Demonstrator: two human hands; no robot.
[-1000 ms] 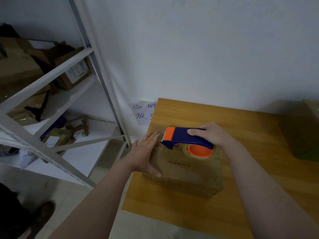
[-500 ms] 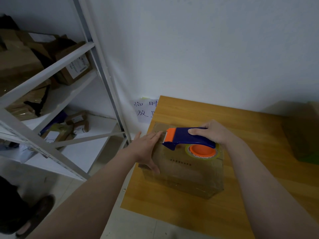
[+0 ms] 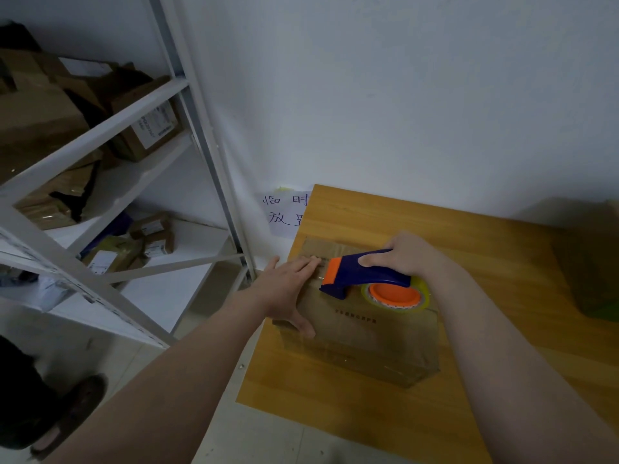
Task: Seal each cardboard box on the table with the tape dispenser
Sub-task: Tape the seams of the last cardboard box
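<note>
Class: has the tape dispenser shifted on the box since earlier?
No. The tape dispenser sits where it was on the cardboard box, its roll just beyond the printed line.

- A brown cardboard box (image 3: 361, 333) sits on a wooden table (image 3: 502, 329), near the table's left edge.
- The left hand (image 3: 288, 289) lies flat on the left part of the box top, fingers straight, with the thumb down on the near side.
- The right hand (image 3: 408, 256) grips the blue handle of the tape dispenser (image 3: 365, 274).
- The dispenser rests on the box top, and its orange tip is just beside the left fingertips.
- Another box (image 3: 589, 272) sits at the table's right edge.
- A paper note (image 3: 284, 212) with writing hangs on the white wall beside the table.
- A white shelf (image 3: 100, 135) on the left holds more boxes.
</note>
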